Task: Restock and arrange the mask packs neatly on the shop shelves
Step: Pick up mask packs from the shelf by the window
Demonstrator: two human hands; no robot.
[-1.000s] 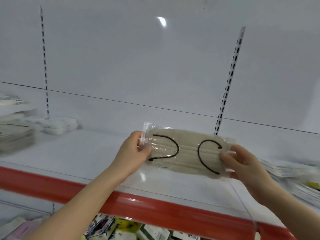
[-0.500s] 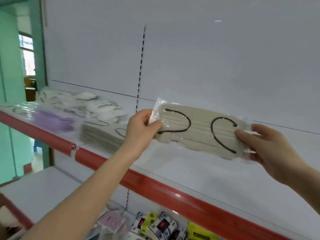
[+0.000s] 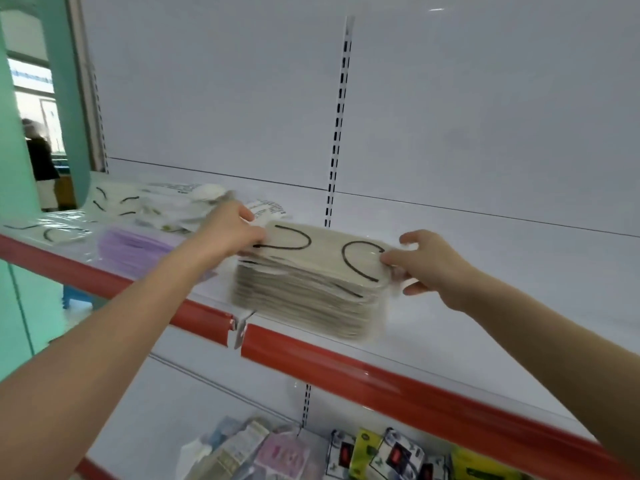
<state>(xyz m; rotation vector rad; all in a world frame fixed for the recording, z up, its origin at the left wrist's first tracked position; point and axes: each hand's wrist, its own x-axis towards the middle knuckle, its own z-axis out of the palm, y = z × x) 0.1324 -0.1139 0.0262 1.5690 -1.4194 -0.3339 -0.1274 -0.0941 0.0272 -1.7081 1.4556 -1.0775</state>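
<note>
Two hands hold one beige mask pack (image 3: pixel 325 249) by its short ends: the left hand (image 3: pixel 232 233) pinches the left end, the right hand (image 3: pixel 427 266) the right end, fingers (image 3: pixel 389 260) curled on it. Its long side runs between them, right on top of the stack (image 3: pixel 304 303) on the shelf (image 3: pixel 502 306).

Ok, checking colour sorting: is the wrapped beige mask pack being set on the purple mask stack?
No, the left hand and right hand hold the beige pack atop the beige stack, beside the purple stack.
</note>
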